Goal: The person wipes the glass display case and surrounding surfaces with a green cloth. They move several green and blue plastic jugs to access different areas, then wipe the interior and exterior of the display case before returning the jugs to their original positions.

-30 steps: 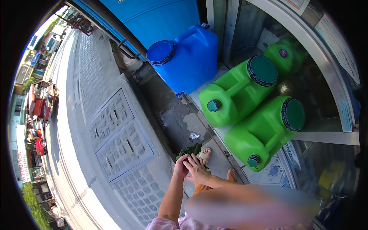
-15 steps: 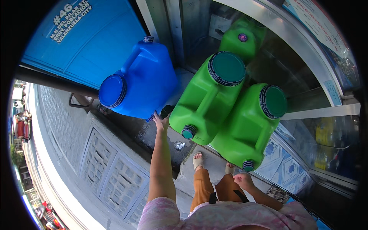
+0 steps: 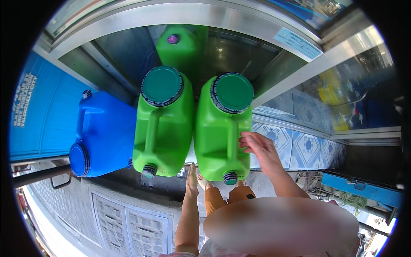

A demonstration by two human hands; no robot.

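Two green plastic water jugs stand side by side in front of me. The left green jug (image 3: 175,132) and the right green jug (image 3: 209,145) each have a wide dark-green lid, a moulded handle and a small spout cap toward me. My left hand (image 3: 192,182) is seen edge-on, fingers stretched out, below the gap between the two jugs. It holds nothing that I can see. My right hand (image 3: 262,150) is beside the right green jug's handle, fingers apart and fingertips near its right wall; whether they touch it I cannot tell. A blue jug (image 3: 109,128) stands at the left.
Glass panes in a metal frame (image 3: 171,21) rise behind the jugs, one showing a green jug's reflection. Blue-and-white patterned tiles (image 3: 278,143) line the step at the right. A blue panel (image 3: 38,115) stands at the far left, above a dark bar (image 3: 43,175). Grey pavement lies below.
My view has turned right toward the green jugs. My left hand has left the blue jug's lower spout and is near the green jugs. My right hand has risen and opened beside the right green jug.
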